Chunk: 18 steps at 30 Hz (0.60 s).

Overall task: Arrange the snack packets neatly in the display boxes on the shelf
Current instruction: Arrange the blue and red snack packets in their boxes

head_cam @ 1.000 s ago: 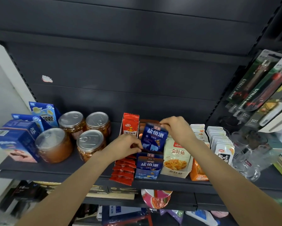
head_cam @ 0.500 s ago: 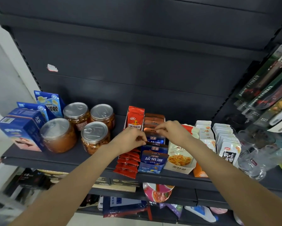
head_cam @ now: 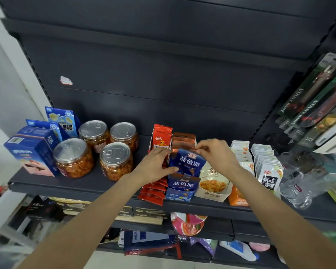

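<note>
Centre of frame: both hands held one blue snack packet [head_cam: 187,162] upright above the blue display box [head_cam: 180,193] on the dark shelf [head_cam: 75,184]. Left hand [head_cam: 155,167] gripped its left edge, thumb on the front, fingers curled behind and mostly hidden. Right hand [head_cam: 215,154] pinched the top right corner between thumb and fingertips. Packet's lower edge was hidden behind the box's front packet. Red packets [head_cam: 153,191] left of it were partly covered by the left wrist. Four jars [head_cam: 116,162] stood centre-left. Frame's right edge was blurred and cut off.
</note>
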Motion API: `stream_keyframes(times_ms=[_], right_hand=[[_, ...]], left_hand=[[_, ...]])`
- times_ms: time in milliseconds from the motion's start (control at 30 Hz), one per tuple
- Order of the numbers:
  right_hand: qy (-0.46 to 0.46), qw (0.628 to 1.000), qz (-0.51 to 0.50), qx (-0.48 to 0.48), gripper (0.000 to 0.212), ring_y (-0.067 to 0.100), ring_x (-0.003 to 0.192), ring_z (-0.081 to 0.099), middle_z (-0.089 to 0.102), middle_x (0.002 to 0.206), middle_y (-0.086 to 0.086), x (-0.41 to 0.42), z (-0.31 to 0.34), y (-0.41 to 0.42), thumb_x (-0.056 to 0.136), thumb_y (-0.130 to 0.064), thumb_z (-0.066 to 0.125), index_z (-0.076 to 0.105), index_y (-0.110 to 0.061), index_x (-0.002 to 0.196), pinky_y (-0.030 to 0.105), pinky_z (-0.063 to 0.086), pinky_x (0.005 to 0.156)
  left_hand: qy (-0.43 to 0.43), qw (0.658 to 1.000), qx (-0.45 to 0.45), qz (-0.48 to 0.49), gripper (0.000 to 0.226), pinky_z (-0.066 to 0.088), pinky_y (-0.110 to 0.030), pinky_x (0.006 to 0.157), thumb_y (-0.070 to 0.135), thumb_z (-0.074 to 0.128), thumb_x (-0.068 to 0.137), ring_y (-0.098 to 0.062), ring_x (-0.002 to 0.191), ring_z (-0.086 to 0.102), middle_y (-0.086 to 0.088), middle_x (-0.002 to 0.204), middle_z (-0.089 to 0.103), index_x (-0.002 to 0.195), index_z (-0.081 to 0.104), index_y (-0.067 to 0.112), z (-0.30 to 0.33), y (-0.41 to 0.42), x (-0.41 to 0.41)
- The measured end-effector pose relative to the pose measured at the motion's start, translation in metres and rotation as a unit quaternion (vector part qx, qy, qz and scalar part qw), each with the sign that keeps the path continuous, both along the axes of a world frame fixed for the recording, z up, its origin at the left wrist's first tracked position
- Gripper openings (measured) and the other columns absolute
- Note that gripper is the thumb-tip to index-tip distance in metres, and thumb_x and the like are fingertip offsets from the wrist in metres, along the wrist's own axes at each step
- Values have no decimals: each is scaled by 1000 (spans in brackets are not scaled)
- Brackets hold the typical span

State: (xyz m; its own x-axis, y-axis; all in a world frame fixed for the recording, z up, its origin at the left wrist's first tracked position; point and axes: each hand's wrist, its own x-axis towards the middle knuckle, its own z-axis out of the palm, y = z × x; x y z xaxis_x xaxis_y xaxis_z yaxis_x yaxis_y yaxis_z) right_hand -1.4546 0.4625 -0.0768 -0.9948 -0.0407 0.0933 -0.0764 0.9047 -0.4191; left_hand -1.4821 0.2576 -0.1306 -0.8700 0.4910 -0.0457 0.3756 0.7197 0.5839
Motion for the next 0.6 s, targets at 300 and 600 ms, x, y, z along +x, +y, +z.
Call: stream_keyframes(times_ms=[300,600], right_hand=[[161,977,-14,-140,14,11,86,60,70,97,2,11,33,17,90,-13,60,72,-10,97,20,45,76],[167,922,12,-349,17,3,92,54,58,100,-1,34,28,43,85,-12,65,70,-23,96,6,42,76]], left_hand=[[-96,958,207,170,35,49,-18,76,26,48,98,-14,87,63,-4,102,66,129,56,12,32,8,12],[-335,712,543,294,27,52,-25,73,21,49,97,-16,90,69,-15,109,68,117,57,4,46,17,51]])
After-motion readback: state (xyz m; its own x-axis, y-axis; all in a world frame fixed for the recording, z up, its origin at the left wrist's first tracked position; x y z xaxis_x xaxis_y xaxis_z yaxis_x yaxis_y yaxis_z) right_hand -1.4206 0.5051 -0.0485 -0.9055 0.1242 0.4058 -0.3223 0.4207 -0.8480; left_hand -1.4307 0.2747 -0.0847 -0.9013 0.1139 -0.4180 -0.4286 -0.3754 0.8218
